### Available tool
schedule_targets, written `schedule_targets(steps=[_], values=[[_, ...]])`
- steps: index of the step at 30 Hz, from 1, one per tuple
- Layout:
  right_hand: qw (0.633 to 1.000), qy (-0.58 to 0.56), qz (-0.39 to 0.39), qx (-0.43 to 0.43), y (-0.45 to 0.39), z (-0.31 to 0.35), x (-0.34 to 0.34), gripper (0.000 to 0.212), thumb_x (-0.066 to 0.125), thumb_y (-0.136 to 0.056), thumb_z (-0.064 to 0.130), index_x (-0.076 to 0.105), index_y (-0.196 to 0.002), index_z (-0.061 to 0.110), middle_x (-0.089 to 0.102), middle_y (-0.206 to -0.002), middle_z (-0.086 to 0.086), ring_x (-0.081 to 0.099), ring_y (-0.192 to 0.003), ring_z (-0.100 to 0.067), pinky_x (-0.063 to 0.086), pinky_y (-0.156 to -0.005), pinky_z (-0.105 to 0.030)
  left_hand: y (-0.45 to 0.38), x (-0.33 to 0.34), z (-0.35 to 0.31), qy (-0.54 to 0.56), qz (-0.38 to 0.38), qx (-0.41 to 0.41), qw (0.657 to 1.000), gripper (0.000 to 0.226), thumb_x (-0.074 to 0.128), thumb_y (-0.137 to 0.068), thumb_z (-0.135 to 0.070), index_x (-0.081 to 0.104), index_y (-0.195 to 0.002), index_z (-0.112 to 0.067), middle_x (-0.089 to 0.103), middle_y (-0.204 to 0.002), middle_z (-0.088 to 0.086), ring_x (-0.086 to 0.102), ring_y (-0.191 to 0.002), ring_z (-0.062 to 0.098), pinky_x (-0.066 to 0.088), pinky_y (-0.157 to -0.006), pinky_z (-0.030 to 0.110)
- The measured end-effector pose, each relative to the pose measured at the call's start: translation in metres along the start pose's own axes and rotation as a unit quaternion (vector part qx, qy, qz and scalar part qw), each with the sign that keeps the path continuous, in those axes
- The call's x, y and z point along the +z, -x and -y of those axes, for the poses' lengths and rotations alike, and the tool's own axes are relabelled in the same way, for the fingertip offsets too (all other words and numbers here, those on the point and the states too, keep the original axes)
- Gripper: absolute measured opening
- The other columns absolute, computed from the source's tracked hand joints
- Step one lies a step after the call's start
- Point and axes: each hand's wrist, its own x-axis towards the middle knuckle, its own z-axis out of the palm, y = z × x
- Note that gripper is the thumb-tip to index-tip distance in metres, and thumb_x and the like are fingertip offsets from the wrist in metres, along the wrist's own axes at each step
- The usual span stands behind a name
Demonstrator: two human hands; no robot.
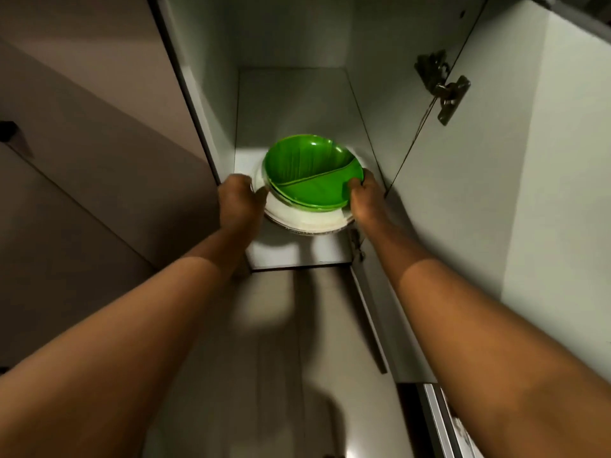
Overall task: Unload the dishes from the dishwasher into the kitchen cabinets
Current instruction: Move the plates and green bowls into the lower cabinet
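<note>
Head view: left hand (239, 196) and right hand (363, 195) grip opposite edges of a plate stack (307, 219), green plates (310, 170) on top, on the cabinet shelf (294, 107).

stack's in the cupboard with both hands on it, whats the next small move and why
Probably slide the stack a little deeper, then let go. The left hand and right hand grip opposite rims of the white plates carrying the green divided plates. The stack appears to sit near the front of the cabinet shelf, with bare shelf behind it.
</note>
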Motion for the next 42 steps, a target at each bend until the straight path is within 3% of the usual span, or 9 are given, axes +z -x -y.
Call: schedule_targets(steps=[5, 9, 12, 15, 17, 19, 23, 27, 42], values=[[0.997, 0.073, -0.007, 0.027, -0.044, 0.006, 0.016, 0.042, 0.044, -0.096, 0.019, 0.054, -0.133, 0.004, 0.055, -0.133, -0.024, 0.054, -0.123, -0.039, 0.043, -0.097, -0.04, -0.035, 0.021, -0.001, -0.036, -0.043, -0.01, 0.998, 0.028, 0.076, -0.081, -0.021, 0.063, -0.077, 0.003, 0.059, -0.08, 0.023, 0.06, -0.086, 0.039, 0.032, -0.063, 0.032], [0.989, 0.144, -0.006, 0.03, -0.065, 0.012, 0.026, 0.044, 0.043, -0.095, 0.018, 0.052, -0.136, 0.007, 0.047, -0.14, -0.023, 0.044, -0.131, -0.037, 0.039, -0.101, -0.037, -0.052, 0.032, 0.001, -0.02, -0.056, -0.041, 0.997, 0.029, 0.076, -0.083, -0.019, 0.068, -0.101, 0.001, 0.067, -0.107, 0.018, 0.063, -0.101, 0.031, 0.044, -0.084, 0.029], [0.983, 0.182, -0.013, 0.024, -0.078, 0.012, 0.032, 0.044, 0.043, -0.095, 0.019, 0.051, -0.138, 0.009, 0.043, -0.142, -0.02, 0.04, -0.133, -0.035, 0.036, -0.102, -0.035, -0.061, 0.036, 0.003, 0.001, -0.065, -0.031, 0.997, 0.017, 0.077, -0.08, -0.017, 0.064, -0.08, -0.007, 0.067, -0.093, 0.02, 0.066, -0.089, 0.034, 0.055, -0.084, 0.041], [0.983, 0.184, -0.02, 0.012, -0.086, 0.015, 0.038, 0.044, 0.045, -0.096, 0.024, 0.051, -0.137, 0.008, 0.047, -0.14, -0.019, 0.041, -0.132, -0.035, 0.034, -0.102, -0.035, -0.072, 0.04, 0.01, 0.005, -0.05, -0.007, 0.999, 0.043, 0.071, -0.082, -0.018, 0.038, -0.055, -0.014, 0.056, -0.072, 0.029, 0.061, -0.069, 0.039, 0.055, -0.069, 0.046], [0.984, 0.173, -0.026, 0.006, -0.089, 0.019, 0.038, 0.049, 0.046, -0.099, 0.037, 0.05, -0.139, 0.008, 0.05, -0.14, -0.02, 0.044, -0.132, -0.034, 0.036, -0.102, -0.036, -0.075, 0.041, 0.013, 0.012, -0.025, 0.002, 1.0, 0.028, 0.061, -0.09, -0.021, 0.05, -0.066, -0.009, 0.056, -0.073, 0.021, 0.057, -0.071, 0.029, 0.054, -0.073, 0.04], [0.987, 0.157, -0.037, -0.019, -0.075, 0.02, 0.035, 0.059, 0.04, -0.103, 0.048, 0.042, -0.146, 0.007, 0.049, -0.143, -0.021, 0.044, -0.134, -0.035, 0.038, -0.103, -0.04, -0.066, 0.043, 0.017, -0.039, 0.019, 0.047, 0.998, 0.028, 0.047, -0.099, -0.023, 0.061, -0.107, 0.0, 0.064, -0.104, 0.024, 0.06, -0.095, 0.034, 0.046, -0.082, 0.034], [0.917, 0.27, -0.109, -0.274, 0.0, -0.01, 0.024, 0.062, 0.033, -0.103, 0.044, 0.031, -0.153, 0.009, 0.034, -0.156, -0.019, 0.036, -0.142, -0.034, 0.036, -0.109, -0.044, -0.008, 0.05, 0.046, -0.139, 0.038, 0.194, 0.97, 0.06, 0.04, -0.1, -0.031, 0.028, -0.151, 0.0, 0.022, -0.157, 0.028, 0.022, -0.146, 0.042, 0.029, -0.113, 0.054], [0.833, 0.432, 0.012, -0.346, 0.031, -0.053, 0.032, 0.074, 0.036, -0.101, 0.051, 0.007, -0.16, 0.016, 0.005, -0.167, -0.011, 0.006, -0.154, -0.027, 0.017, -0.122, -0.052, 0.024, 0.056, 0.074, -0.381, 0.064, 0.313, 0.868, 0.091, 0.052, -0.092, -0.055, 0.007, -0.157, -0.01, 0.0, -0.164, 0.016, 0.004, -0.152, 0.034, 0.018, -0.115, 0.062], [0.827, 0.466, 0.094, -0.301, -0.041, -0.028, 0.047, 0.105, 0.016, -0.083, 0.087, -0.009, -0.159, 0.019, -0.016, -0.166, -0.007, -0.015, -0.153, -0.027, -0.003, -0.119, -0.063, -0.042, 0.068, 0.045, -0.41, 0.145, 0.245, 0.866, 0.109, 0.031, -0.081, -0.082, -0.012, -0.156, -0.014, -0.023, -0.162, 0.01, -0.012, -0.151, 0.026, -0.004, -0.121, 0.053]])
